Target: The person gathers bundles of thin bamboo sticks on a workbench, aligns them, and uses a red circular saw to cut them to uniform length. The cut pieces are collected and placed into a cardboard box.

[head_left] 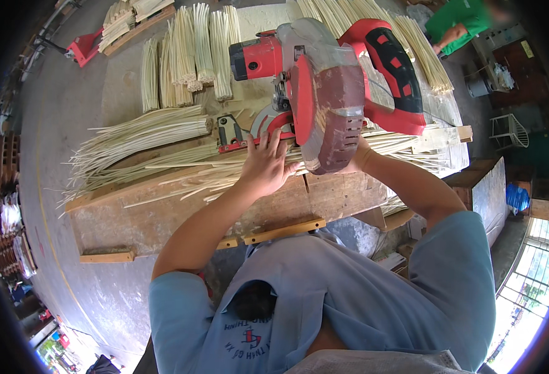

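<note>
A red and black miter saw (327, 100) stands on the wooden workbench (237, 215), its dusty blade guard and looped handle raised toward me. Loose thin pale sticks (206, 177) lie lengthwise across the bench, passing under the saw. My left hand (265, 163) is open, fingers apart, over the sticks and against the saw's red fence, left of the blade guard. My right hand (357, 159) is on the other side of the guard, low by the sticks; the guard hides its fingers, so I cannot tell what they hold.
A thick bundle of sticks (156, 134) lies left of the saw, and several tied bundles (193, 50) sit behind it. A person in a green shirt (458, 25) stands at the far right. A red pallet jack (86, 48) is far left; a wooden box (480, 184) stands right.
</note>
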The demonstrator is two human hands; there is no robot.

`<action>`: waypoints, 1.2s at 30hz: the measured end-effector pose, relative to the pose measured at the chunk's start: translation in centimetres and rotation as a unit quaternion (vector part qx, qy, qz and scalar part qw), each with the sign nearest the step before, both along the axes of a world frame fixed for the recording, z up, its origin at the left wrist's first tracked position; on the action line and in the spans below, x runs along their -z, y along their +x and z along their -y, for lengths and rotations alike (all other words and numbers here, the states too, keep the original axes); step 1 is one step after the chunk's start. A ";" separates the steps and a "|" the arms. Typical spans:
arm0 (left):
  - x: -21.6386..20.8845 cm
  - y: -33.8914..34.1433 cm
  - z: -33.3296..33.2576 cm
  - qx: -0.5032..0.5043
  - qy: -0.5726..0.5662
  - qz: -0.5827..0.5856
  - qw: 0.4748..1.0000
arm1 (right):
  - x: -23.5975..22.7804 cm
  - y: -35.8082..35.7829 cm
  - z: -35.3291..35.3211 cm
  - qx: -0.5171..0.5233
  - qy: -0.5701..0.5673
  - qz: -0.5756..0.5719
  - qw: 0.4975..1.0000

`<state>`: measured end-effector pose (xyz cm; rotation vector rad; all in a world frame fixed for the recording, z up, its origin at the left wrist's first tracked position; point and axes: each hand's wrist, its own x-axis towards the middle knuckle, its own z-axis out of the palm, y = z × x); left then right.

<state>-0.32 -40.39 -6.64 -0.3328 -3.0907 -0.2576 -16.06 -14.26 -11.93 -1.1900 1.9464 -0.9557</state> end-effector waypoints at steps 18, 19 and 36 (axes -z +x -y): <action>2.0 0.8 -0.4 -0.047 0.050 -0.111 0.991 | -3.7 0.0 -0.3 -0.061 0.109 -0.273 0.954; 1.9 1.0 -0.5 -0.047 0.053 -0.111 0.991 | -2.5 0.0 -0.3 -0.042 0.088 -0.245 0.965; -2.3 -0.3 1.1 -0.033 -0.155 0.198 0.967 | -6.5 2.0 1.9 -0.104 0.186 -0.455 0.865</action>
